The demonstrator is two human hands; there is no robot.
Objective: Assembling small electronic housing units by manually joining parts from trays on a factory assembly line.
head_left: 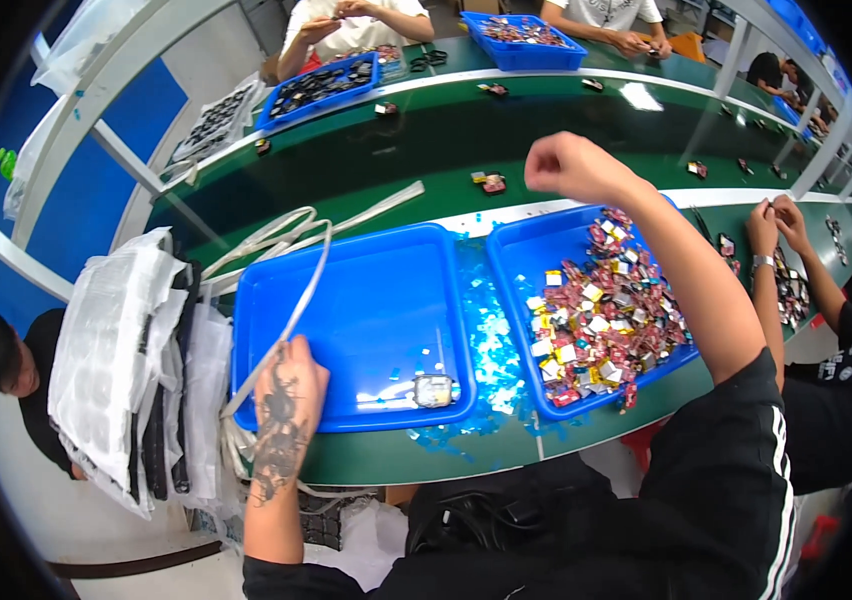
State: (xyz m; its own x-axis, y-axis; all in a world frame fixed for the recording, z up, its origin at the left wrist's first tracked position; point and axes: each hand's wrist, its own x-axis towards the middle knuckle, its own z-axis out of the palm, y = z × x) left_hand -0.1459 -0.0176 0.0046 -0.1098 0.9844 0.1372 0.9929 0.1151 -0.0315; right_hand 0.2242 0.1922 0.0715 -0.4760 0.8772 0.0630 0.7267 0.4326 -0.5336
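My left hand rests at the near left corner of an almost bare blue tray and pinches a long white strap that runs up and away over the tray's left side. A small square part lies near the tray's front edge. My right hand is raised in a fist above the far edge of a second blue tray, which is heaped with small red, white and yellow parts. Whether the fist holds anything is hidden.
Blue film scraps litter the green bench between the trays. Stacked white bags and dark trays sit at the left. A green conveyor belt runs beyond. Another person's hands work at the right; other people and blue bins are opposite.
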